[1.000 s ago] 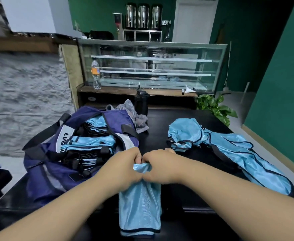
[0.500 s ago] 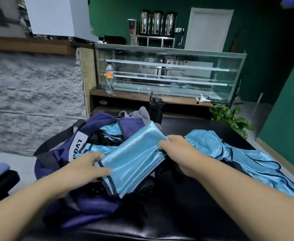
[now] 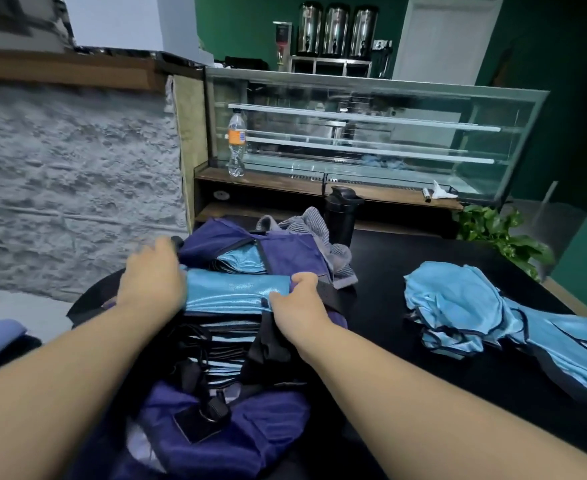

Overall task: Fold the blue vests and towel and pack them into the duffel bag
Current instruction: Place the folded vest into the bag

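Observation:
A folded light-blue vest [image 3: 236,292] lies across the open mouth of the purple duffel bag [image 3: 236,431], on top of a stack of other folded vests. My left hand [image 3: 151,275] grips its left end. My right hand [image 3: 297,301] pinches its right end, thumb on top. A pile of loose blue vests [image 3: 465,306] lies on the black table [image 3: 406,258] to the right. A grey striped towel [image 3: 314,230] sits crumpled behind the bag.
A black tumbler [image 3: 341,213] stands behind the towel. A glass display case [image 3: 371,133] with a plastic bottle [image 3: 236,143] runs along the back. A green plant [image 3: 500,233] is at the table's far right corner. A stone wall is to the left.
Both hands carried the folded vest from the table's near edge leftward and onto the stack inside the duffel bag. My view shifted toward the bag.

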A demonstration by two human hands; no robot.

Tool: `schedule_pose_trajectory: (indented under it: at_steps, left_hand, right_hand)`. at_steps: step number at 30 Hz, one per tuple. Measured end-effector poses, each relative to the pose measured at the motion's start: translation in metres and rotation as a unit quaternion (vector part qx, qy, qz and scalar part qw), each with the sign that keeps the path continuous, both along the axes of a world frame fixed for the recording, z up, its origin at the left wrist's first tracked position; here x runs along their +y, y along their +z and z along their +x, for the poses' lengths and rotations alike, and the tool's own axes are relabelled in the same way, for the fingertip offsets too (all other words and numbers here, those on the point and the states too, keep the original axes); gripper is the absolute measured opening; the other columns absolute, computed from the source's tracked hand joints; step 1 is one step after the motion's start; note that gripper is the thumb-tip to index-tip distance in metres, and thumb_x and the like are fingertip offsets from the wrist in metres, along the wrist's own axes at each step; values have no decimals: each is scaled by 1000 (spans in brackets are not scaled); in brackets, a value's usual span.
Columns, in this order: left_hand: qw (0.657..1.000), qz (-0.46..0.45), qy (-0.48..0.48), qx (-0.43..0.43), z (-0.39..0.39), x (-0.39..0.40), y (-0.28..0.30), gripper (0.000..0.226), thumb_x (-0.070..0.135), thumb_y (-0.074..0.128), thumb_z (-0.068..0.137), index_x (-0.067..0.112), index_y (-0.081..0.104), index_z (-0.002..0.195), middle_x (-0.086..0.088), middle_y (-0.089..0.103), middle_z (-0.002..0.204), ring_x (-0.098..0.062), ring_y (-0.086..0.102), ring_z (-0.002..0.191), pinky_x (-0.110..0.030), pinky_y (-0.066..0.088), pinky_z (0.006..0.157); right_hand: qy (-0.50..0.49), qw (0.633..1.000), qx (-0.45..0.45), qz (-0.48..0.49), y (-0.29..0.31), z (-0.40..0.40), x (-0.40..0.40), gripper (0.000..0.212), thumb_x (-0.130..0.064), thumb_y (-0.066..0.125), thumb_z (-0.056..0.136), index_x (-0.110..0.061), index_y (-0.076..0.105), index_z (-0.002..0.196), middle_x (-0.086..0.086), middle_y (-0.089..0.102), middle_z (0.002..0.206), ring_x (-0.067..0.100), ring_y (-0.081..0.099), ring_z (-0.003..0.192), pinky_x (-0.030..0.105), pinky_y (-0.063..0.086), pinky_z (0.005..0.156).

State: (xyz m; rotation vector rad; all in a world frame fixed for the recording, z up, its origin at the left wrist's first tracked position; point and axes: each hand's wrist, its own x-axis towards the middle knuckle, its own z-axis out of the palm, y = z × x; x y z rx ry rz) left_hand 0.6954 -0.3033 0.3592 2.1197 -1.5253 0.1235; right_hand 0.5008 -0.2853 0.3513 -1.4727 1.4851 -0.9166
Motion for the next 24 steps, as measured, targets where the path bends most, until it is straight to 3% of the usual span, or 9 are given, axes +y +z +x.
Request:
schedule_pose_trajectory:
  at_steps: [3,5,7,9,11,14,16,20,24]
  left_hand:
    - [959,-62,-176,-212,-14,9,0,28,30,58,85,6,65,98,-16,57,95,-38,54,90,-47,49,76]
    - [947,56,-289,-127,-26,19,3,63,60,25,85,22,61,121,-4,58,119,-25,52,112,-39,42,97]
    - [924,187,-324,-81,-30,30,-14,87,83,-11,68,52,28,140,8,36,149,-13,28,139,-34,23,114]
    - [922,223,-301,-98,-33,44,-38,87,85,-34,44,72,-10,126,14,4,159,-14,0,148,-44,8,119]
    - [923,242,-282,-101,-37,52,-51,82,82,-41,38,73,-25,118,13,-13,158,-18,-13,147,-51,3,117]
    - [917,275,-267,-107,-42,51,-43,75,83,-35,48,72,-22,121,12,-13,159,-20,-13,147,-54,3,116]
    - [918,294,-250,-93,-46,48,-32,52,76,-7,80,68,-4,131,10,-3,160,-19,-3,148,-52,5,116]
    - [961,21,-264,77,-85,50,-16,44,14,46,94,29,50,135,1,47,143,-19,41,132,-39,26,113]
    - [937,-119,-298,140,-157,64,-14,47,-1,52,85,16,56,128,-2,55,130,-20,45,126,-29,28,109]
  right_hand:
    - [49,995,78,-41,-5,-2,2,39,-15,43,97,-23,36,135,5,54,117,22,51,95,22,33,66]
    - [70,984,148,-72,-9,-3,1,37,-18,41,98,-24,44,134,8,48,132,25,50,113,25,35,83]
    - [91,975,192,-73,-16,-3,0,37,-21,41,98,-24,49,133,9,41,137,25,44,124,26,32,100]
    - [113,966,218,-80,-22,-7,1,39,-23,44,97,-22,50,135,8,35,144,23,36,132,27,27,108]
    - [118,963,219,-101,-26,-14,4,45,-22,46,96,-19,43,140,4,25,153,19,27,139,24,21,111]
    - [98,971,155,-155,-24,-23,12,50,-16,46,97,-19,36,145,-5,24,155,7,23,141,9,13,104]
    - [95,972,109,-183,-18,-27,22,46,-15,44,98,-21,40,143,-8,33,151,5,29,138,11,19,107]
    - [100,954,110,-261,-15,-50,45,43,-10,45,96,-20,47,138,-7,45,144,4,37,133,17,26,110]
    - [62,947,141,-281,-26,-96,56,47,-3,46,93,-17,46,139,-7,42,146,4,33,136,14,21,112]
